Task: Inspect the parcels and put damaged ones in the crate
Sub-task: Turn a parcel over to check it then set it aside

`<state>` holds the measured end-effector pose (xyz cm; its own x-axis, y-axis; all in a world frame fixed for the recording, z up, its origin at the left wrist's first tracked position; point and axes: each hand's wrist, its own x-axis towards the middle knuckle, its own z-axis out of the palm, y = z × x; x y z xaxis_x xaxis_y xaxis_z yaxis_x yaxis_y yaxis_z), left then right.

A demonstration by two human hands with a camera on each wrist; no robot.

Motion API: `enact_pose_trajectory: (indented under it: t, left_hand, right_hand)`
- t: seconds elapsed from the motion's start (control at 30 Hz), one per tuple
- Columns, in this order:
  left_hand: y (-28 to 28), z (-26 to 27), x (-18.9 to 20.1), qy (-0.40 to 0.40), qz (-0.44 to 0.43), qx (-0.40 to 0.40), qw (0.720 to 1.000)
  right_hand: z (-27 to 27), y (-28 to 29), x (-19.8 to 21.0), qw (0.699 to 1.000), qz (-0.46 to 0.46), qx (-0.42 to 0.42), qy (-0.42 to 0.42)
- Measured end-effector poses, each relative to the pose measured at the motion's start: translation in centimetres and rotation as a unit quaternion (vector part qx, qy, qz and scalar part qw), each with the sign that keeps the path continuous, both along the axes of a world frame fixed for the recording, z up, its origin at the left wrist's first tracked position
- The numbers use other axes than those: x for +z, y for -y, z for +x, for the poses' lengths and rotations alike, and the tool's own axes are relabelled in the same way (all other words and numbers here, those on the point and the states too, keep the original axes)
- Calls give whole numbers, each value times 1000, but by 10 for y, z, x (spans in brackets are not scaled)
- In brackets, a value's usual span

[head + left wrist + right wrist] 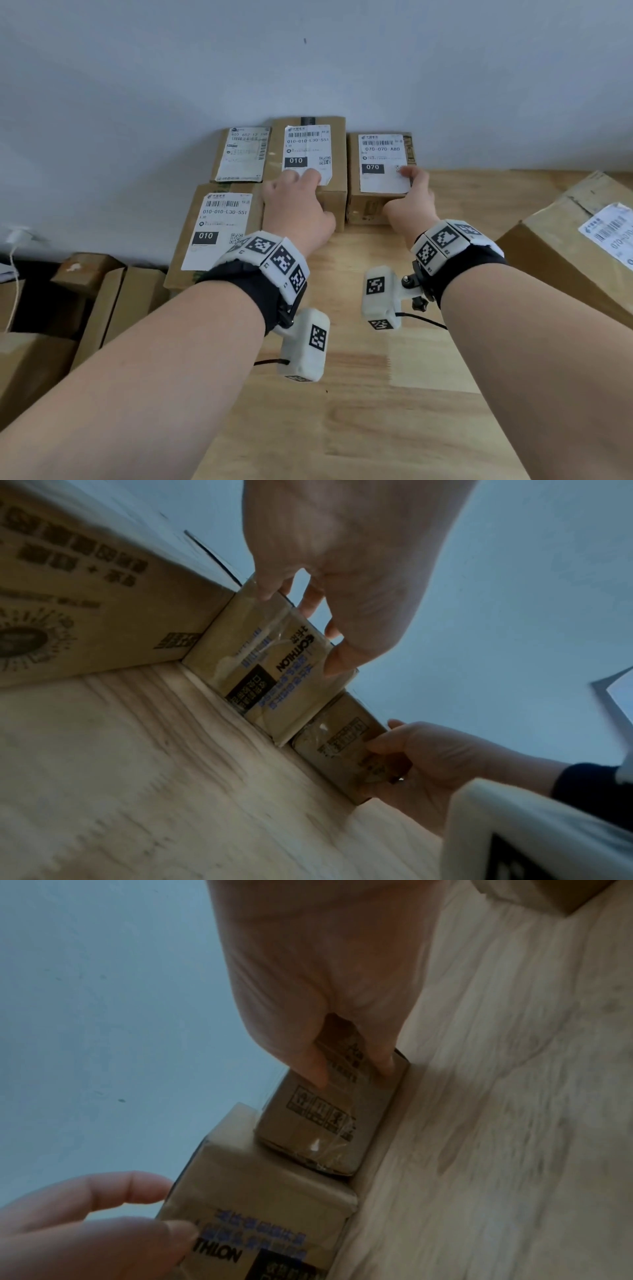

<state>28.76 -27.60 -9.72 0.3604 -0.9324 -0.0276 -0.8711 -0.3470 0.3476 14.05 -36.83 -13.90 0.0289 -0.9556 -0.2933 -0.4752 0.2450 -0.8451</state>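
Two brown cardboard parcels stand side by side against the wall on the wooden table (359,394). My left hand (308,198) grips the taller parcel labelled 010 (337,150) at its near top edge, fingers on top and thumb on the front face (274,669). My right hand (407,192) grips the smaller parcel labelled 070 (380,154) the same way, its thumb on the taped front face (315,1123). Both parcels rest on the table. No crate is in view.
Left of my left hand lie another 010 parcel (219,226) and a flat parcel (243,154) against the wall. A large parcel (565,246) sits at the right table edge. More cardboard boxes (102,301) stand lower, beyond the table's left edge.
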Motion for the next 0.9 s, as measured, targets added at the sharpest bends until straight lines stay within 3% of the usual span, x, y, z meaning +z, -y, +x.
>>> enact_pose_trajectory:
  t: [0.2,0.5,0.7,0.9]
  left_hand:
    - [2,1,5,-16,43,2,999]
    - [-7,-21,44,-44,159,2,986]
    - [-36,-65,71,-65,173,-92,978]
    - [-54,-128,93,-112,174,-148,967]
  right_hand:
    - [-6,-1,2,1000,-1,27,-11]
    - [-46,-32,52,996,14,64,-63]
    - [-109,-66,86,995,-42,-37,-85]
    - [-190,-107,100,988,-30,-108,-105]
